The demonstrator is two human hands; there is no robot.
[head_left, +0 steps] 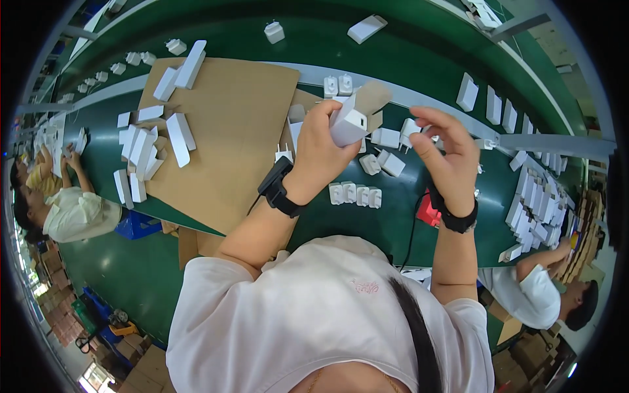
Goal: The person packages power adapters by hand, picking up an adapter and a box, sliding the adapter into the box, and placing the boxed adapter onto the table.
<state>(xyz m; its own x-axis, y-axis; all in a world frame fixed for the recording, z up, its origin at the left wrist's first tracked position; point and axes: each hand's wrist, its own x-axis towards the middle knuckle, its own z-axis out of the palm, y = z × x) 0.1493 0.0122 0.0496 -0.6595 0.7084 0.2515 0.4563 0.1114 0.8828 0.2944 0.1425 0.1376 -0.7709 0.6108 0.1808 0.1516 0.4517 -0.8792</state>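
Observation:
My left hand (321, 144) is closed round a small white box (345, 131), lifted over the green table. The box's flap (372, 98) stands open, and a white face with a small dark slot shows at its near end. To the right, my right hand (449, 144) is raised with fingers curved and apart. Just beside its thumb and forefinger is a white plug charger (409, 133); I see no firm grip on it. More white chargers (391, 164) lie between my hands, and a short row of them (355, 194) stands nearer to me.
A brown cardboard sheet (223, 124) covers the left of the table, with loose white boxes (141, 150) on it. Many white boxes (534, 206) are heaped at the right. A grey rail (550, 144) crosses behind. A red object (429, 211) lies by my right wrist. Co-workers sit at both sides.

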